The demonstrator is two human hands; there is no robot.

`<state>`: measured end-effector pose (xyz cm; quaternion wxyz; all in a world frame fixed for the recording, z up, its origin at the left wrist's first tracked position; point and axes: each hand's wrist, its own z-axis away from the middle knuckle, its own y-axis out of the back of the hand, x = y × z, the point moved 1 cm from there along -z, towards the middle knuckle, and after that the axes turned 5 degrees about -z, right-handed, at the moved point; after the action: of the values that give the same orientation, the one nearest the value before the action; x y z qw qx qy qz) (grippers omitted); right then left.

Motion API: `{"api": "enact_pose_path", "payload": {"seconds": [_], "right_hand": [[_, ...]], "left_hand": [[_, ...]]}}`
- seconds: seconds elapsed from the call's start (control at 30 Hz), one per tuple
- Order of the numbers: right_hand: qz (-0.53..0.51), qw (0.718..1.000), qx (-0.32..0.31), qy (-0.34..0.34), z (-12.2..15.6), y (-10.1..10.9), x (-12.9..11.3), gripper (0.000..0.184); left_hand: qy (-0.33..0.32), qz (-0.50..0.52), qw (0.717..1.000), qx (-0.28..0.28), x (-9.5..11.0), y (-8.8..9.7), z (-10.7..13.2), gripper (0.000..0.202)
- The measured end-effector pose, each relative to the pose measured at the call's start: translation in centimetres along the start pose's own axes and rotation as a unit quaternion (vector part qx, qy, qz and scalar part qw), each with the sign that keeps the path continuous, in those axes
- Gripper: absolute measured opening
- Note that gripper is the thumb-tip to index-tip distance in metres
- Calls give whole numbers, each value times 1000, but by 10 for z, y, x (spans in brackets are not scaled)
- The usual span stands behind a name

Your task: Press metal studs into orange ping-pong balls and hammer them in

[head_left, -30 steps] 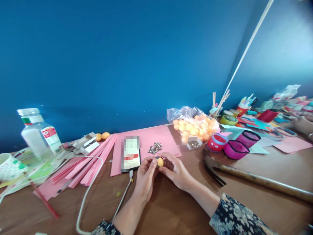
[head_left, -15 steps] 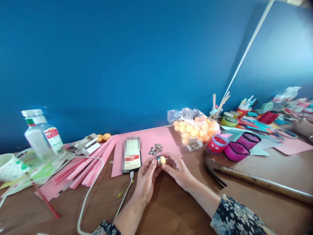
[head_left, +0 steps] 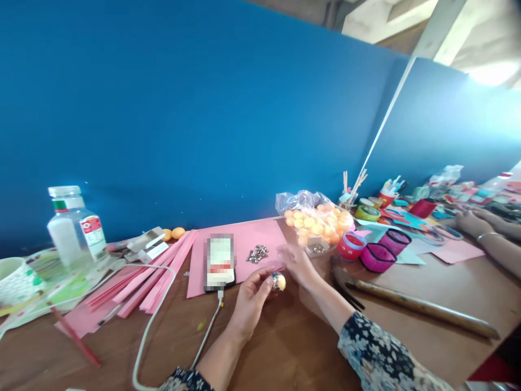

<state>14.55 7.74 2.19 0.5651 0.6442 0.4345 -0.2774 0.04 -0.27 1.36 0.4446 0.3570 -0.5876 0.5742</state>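
Between the thumb and fingers of my left hand is a small yellow-orange ball, its left side covered with shiny silver pieces. My right hand is off the ball, above and to its right, blurred, with fingers stretched toward the left. A pile of small shiny metal pieces, too small to make out clearly, lies left of those fingers on a pink sheet. On the same sheet rests a phone with a white cable plugged in.
A clear bag of orange balls sits behind, with a small box of metal pieces before it. A hammer lies right, near magenta cups. Pink paper strips and a bottle are left. Another person's hands show far right.
My right hand has let go of the ball and moved up and right. My left hand keeps the ball. The view has turned slightly right, bringing another person's hands into sight.
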Motion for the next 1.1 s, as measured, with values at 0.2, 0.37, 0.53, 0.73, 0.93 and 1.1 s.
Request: {"api": "enact_pose_path", "payload": {"seconds": [0.2, 0.37, 0.53, 0.73, 0.93, 1.1], "right_hand": [[198, 979, -37, -1, -17, -8, -21, 20], [291, 954, -70, -14, -24, -8, -35, 17], [316, 943, -101, -8, -24, -14, -37, 14], [297, 950, -101, -7, -25, -22, -28, 10], [225, 972, -72, 20, -23, -19, -26, 9], [88, 993, -65, 47, -9, -13, -27, 10]], "left_hand": [[-20, -4, 1000, -17, 1, 0, 0, 25], [-22, -26, 999, -18, 2, 0, 0, 24], [-21, -24, 999, -20, 2, 0, -2, 26], [-9, -10, 1000, -20, 3, -1, -1, 27], [-4, 30, 999, 8, 5, -4, -1, 30], [0, 103, 993, 65, 2, -1, -4, 34]]}}
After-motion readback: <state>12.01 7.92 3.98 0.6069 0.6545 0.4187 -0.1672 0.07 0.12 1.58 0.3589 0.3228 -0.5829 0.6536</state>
